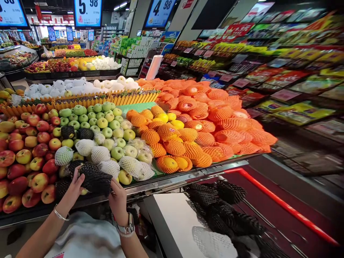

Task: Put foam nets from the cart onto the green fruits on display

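Both hands grip a black foam net sleeve above the front edge of the fruit stand. My left hand pinches its left part, and my right hand is closed on its right end. Whether a fruit sits inside the sleeve I cannot tell. White-netted fruit lies just beyond the sleeve. Red apples fill the stand to the left of my left hand, and green apples lie farther back. Another black-netted fruit rests beside my left wrist.
Orange-netted oranges and a large orange-netted heap cover the stand's right side. At the lower right, a cart with a red bar holds black net sleeves beside a white box. Packaged-goods shelves line the right.
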`<state>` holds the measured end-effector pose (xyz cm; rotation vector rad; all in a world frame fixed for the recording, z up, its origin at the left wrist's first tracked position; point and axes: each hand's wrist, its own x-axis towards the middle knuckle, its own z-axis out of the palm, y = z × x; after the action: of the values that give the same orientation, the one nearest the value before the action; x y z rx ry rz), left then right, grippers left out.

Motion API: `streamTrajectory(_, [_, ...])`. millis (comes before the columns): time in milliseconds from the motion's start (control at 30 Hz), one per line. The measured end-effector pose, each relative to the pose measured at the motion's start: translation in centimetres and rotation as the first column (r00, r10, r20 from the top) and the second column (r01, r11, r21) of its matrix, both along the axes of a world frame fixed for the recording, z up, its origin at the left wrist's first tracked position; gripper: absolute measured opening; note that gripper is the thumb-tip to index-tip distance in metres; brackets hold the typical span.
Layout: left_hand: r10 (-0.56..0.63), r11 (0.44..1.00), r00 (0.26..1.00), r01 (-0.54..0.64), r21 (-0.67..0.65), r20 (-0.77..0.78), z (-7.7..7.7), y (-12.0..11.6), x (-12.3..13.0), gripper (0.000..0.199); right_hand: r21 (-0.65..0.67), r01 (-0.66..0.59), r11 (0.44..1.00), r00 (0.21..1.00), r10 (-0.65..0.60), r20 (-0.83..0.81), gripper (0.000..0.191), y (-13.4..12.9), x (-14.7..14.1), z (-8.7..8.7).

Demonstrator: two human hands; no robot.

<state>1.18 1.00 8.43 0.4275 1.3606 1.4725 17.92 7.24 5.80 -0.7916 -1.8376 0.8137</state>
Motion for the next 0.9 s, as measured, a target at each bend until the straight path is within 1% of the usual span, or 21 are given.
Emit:
streamTrajectory(67, [-0.044,0.999,0.999,0.044,-0.031,-0.014,0.5,-0.6,0.3,0.08,-0.016,-0.07,0.997,0.997,0.07,0.012,0.05,0.5,-0.2,-0.3])
streamTrajectory(133, [-0.099,0.995,0.994,0.099,-0.012,-0.053,0.7,-1.0,0.6,0.082,-0.024,-0.165,0.986,0.986,0.166,0.024,0.06,0.8,-0.1,-0.7])
streamTrajectory(200, [-0.17,0.985,0.981,0.173,0.024,-0.095,0.5,-1.3,0.7,0.085,-0.037,-0.229,0.973,0.972,0.231,0.048,0.068,0.8,0.2,-1.2])
streamTrajectory(267, [-0.211,0.976,0.971,0.216,0.029,-0.112,-0.1,-1.3,0.8,0.092,-0.063,-0.257,0.964,0.963,0.261,0.07,0.072,0.5,0.3,-1.5])
streamTrajectory(333, [-0.189,0.982,0.975,0.191,0.002,-0.118,-0.8,-1.2,1.0,0.094,-0.097,-0.277,0.956,0.954,0.286,0.087,0.074,0.0,0.3,-1.5])
streamTrajectory(400, [-0.122,0.992,0.98,0.119,-0.028,-0.158,-1.4,-1.1,1.2,0.088,-0.124,-0.278,0.952,0.952,0.29,0.094,0.076,-0.4,0.1,-1.5])
streamTrajectory(467, [-0.062,0.998,0.962,0.057,-0.027,-0.265,-1.9,-1.0,1.5,0.079,-0.138,-0.265,0.954,0.956,0.279,0.091,0.075,-0.6,-0.1,-1.6])
streamTrajectory(500, [-0.041,0.999,0.941,0.038,-0.016,-0.336,-2.0,-1.0,1.5,0.075,-0.142,-0.255,0.956,0.959,0.269,0.086,0.074,-0.6,-0.2,-1.8])
streamTrajectory(600, [-0.032,0.999,0.83,0.044,0.008,-0.556,-2.5,-1.0,1.2,0.066,-0.169,-0.226,0.959,0.968,0.241,0.072,0.068,-0.6,-0.2,-2.4])
streamTrajectory(700, [-0.077,0.997,0.685,0.073,-0.037,-0.725,-2.7,-1.1,0.3,0.059,-0.203,-0.215,0.955,0.973,0.229,0.043,0.063,-0.9,-0.3,-2.7])
streamTrajectory(800, [-0.113,0.993,0.54,0.077,-0.085,-0.834,-2.7,-1.1,-0.4,0.054,-0.258,-0.22,0.941,0.975,0.216,-0.045,0.059,-1.3,-0.6,-2.3])
streamTrajectory(900, [-0.111,0.993,0.413,0.073,-0.089,-0.904,-2.5,-1.1,-0.7,0.051,-0.32,-0.232,0.919,0.97,0.193,-0.148,0.046,-1.5,-0.7,-1.5])
